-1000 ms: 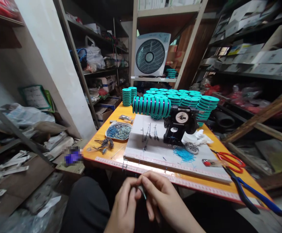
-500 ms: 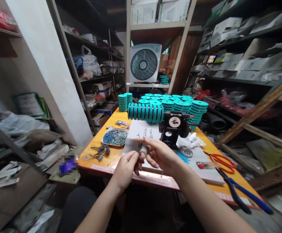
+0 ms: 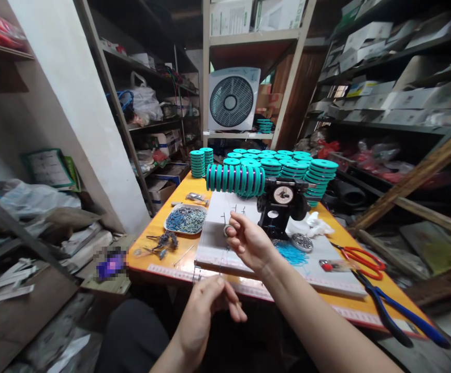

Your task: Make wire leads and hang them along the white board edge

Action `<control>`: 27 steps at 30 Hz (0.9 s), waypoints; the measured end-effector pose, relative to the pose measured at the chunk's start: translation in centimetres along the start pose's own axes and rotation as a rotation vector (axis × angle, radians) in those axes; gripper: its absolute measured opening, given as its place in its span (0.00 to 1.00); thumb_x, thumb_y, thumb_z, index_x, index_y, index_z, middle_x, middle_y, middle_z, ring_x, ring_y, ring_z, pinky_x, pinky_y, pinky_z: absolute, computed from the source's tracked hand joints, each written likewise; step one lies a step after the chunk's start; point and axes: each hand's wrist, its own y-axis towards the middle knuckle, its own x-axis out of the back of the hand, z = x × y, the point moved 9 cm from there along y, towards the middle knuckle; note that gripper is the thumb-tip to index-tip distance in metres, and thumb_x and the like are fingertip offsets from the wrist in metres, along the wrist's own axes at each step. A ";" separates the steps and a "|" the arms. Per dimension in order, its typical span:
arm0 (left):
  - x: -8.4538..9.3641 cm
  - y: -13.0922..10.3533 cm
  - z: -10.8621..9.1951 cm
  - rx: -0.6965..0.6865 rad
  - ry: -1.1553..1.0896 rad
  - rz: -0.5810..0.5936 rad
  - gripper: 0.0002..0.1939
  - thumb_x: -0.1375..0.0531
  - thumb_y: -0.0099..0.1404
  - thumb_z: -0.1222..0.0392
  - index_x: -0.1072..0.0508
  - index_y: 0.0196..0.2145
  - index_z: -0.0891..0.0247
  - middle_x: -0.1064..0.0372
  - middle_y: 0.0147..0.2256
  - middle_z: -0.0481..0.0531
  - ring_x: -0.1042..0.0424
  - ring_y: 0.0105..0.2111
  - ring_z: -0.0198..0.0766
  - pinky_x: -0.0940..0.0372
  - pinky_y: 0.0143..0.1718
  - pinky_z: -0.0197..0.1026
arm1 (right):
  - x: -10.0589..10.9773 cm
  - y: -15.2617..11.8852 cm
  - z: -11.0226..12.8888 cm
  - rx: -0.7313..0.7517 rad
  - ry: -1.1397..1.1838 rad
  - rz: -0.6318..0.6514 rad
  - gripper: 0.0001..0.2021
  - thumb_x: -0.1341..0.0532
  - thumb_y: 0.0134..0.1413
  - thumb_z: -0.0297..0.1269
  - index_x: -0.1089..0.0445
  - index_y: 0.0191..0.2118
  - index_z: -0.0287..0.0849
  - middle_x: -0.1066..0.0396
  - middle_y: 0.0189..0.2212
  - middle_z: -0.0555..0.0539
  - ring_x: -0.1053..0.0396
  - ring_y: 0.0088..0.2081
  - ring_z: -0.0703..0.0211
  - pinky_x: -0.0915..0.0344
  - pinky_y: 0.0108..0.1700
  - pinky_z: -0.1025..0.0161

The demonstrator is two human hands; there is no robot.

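Observation:
My left hand [image 3: 212,305] is low at the table's front edge, thumb and index finger pressed together and the other fingers loosely curled. A faint thin strand seems to rise from its fingertips; what it grips is too fine to make out. Farther up, over the white board [image 3: 213,254], my right hand [image 3: 248,241] has its fingers curled into a pinch, their contents hidden. A greyish band [image 3: 227,230] wraps one of its fingers. Behind it, a row of teal spools [image 3: 235,180] sits on the shaft of a black winding device [image 3: 277,207]. Small dark pieces [image 3: 238,210] lie on the board.
A tray of small bluish pieces [image 3: 186,218] and dark clusters [image 3: 165,241] lie left. At right are a round metal tin [image 3: 302,242], blue strands [image 3: 291,254], orange-handled scissors [image 3: 365,261] and blue-handled pliers [image 3: 404,311]. Stacked teal spools [image 3: 320,178] stand behind.
My hands have come apart. The left dropped down toward the table's front edge, while the right stayed above the board and curled in its stretched index finger.

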 end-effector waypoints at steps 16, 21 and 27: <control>2.8 -3.0 7.3 0.175 -0.389 -0.087 0.24 0.39 0.53 0.43 0.42 0.36 0.63 0.45 0.18 0.39 0.65 0.12 0.18 0.66 0.12 0.25 | 0.7 -5.5 -6.8 0.003 -0.868 0.210 0.26 0.46 0.52 0.55 0.33 0.42 0.34 0.36 0.29 0.47 0.44 0.19 0.80 0.48 0.19 0.82; 2.8 -2.7 7.4 0.171 -0.347 -0.099 0.27 0.37 0.51 0.42 0.49 0.31 0.61 0.49 0.16 0.37 0.67 0.11 0.18 0.67 0.11 0.25 | 1.2 -6.6 -9.0 -0.014 -0.935 0.225 0.22 0.47 0.54 0.53 0.36 0.42 0.36 0.38 0.29 0.49 0.42 0.22 0.77 0.47 0.20 0.81; 2.8 -2.4 7.3 0.159 -0.294 -0.112 0.27 0.38 0.50 0.40 0.50 0.30 0.61 0.53 0.14 0.36 0.66 0.11 0.19 0.67 0.12 0.25 | 0.2 -8.0 -7.6 0.389 -1.212 0.206 0.16 0.56 0.63 0.43 0.38 0.37 0.35 0.38 0.38 0.48 0.41 0.39 0.75 0.42 0.43 0.76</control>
